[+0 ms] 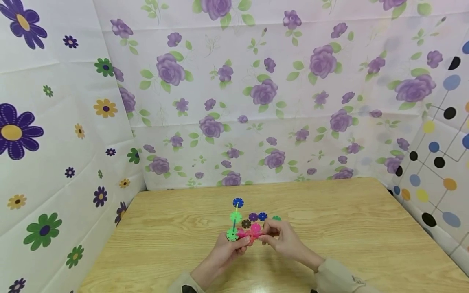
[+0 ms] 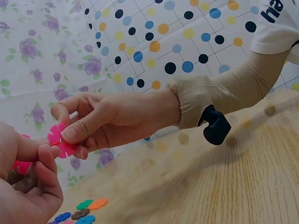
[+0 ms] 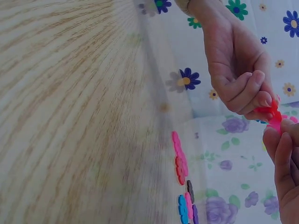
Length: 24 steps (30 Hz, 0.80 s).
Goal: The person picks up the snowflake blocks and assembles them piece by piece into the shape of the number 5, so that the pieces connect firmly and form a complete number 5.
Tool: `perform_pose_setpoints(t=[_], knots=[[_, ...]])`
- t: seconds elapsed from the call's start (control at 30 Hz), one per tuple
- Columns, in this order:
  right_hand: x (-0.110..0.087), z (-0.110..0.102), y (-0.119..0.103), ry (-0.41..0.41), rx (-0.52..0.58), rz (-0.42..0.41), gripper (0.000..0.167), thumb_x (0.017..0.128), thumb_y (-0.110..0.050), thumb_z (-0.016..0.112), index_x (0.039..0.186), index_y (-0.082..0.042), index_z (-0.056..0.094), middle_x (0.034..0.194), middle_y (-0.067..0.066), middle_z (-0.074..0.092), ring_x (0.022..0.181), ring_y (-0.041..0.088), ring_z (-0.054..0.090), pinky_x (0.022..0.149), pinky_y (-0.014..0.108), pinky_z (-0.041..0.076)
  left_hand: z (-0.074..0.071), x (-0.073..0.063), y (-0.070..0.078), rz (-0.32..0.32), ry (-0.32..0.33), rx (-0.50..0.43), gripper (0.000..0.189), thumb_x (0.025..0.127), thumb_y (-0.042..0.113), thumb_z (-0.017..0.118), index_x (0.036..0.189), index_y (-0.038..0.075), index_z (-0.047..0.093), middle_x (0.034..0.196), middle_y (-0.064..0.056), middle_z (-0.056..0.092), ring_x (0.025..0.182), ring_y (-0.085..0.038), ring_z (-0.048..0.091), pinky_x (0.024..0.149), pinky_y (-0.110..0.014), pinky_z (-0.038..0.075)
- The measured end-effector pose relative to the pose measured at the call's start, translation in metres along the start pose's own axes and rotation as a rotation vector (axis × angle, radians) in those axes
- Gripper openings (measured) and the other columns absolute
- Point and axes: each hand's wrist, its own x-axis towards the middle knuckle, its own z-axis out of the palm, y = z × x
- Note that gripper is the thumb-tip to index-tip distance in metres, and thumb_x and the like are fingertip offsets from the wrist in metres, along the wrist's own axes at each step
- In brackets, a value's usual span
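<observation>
My left hand (image 1: 227, 251) pinches a joined build of notched plastic snowflake discs. Its reddish-pink discs (image 1: 251, 235) lie between my two hands. From its left end rises a chain with a green disc (image 1: 232, 234), a lighter green disc (image 1: 236, 217) and a blue disc (image 1: 238, 202) at the top, linked by thin discs seen edge-on. My right hand (image 1: 287, 241) pinches a pink disc (image 2: 57, 134) between thumb and fingers, against the build. In the right wrist view, a red disc (image 3: 273, 110) shows at the left fingertips. Fingers hide part of the joint.
Loose discs lie on the wooden table (image 1: 165, 228) beyond my hands, among them a purple disc (image 1: 253, 217), a blue disc (image 1: 262, 216), a brown disc (image 1: 246, 224) and a green disc (image 1: 276, 218). Patterned cloth (image 1: 227, 101) hangs behind the table and along both sides.
</observation>
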Motion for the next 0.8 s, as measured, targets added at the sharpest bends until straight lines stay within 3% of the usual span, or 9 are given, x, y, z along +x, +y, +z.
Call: perform_pose_setpoints(t=[0.23, 0.47, 0.8], knots=[[0.005, 0.003, -0.004, 0.083, -0.028, 0.004, 0.010, 0.090, -0.011, 0.067, 0.081, -0.010, 0.061, 0.078, 0.011, 0.064, 0.059, 0.003, 0.053, 0.047, 0.018, 0.044, -0.001, 0.004, -0.002, 0.046, 0.002, -0.002, 0.016, 0.090, 0.011, 0.068, 0.103, 0.004, 0.061, 0.083, 0.003, 0.070, 0.070, -0.003, 0.060, 0.067, -0.013, 0.050], [0.007, 0.002, 0.001, 0.111, 0.008, 0.007, 0.007, 0.089, -0.002, 0.065, 0.084, -0.006, 0.062, 0.080, 0.019, 0.064, 0.062, 0.003, 0.058, 0.053, 0.025, 0.052, -0.002, 0.007, -0.007, 0.057, 0.023, 0.012, 0.020, 0.088, 0.015, 0.070, 0.105, 0.009, 0.061, 0.083, 0.005, 0.070, 0.073, -0.005, 0.061, 0.069, -0.017, 0.051], [0.008, 0.001, 0.004, 0.100, 0.051, 0.012, 0.005, 0.090, -0.005, 0.065, 0.086, -0.004, 0.064, 0.081, 0.020, 0.066, 0.064, 0.004, 0.061, 0.057, 0.030, 0.055, 0.007, 0.010, -0.012, 0.072, 0.050, -0.012, 0.027, 0.082, 0.011, 0.076, 0.106, 0.012, 0.063, 0.082, 0.008, 0.069, 0.074, -0.005, 0.063, 0.073, -0.019, 0.053]])
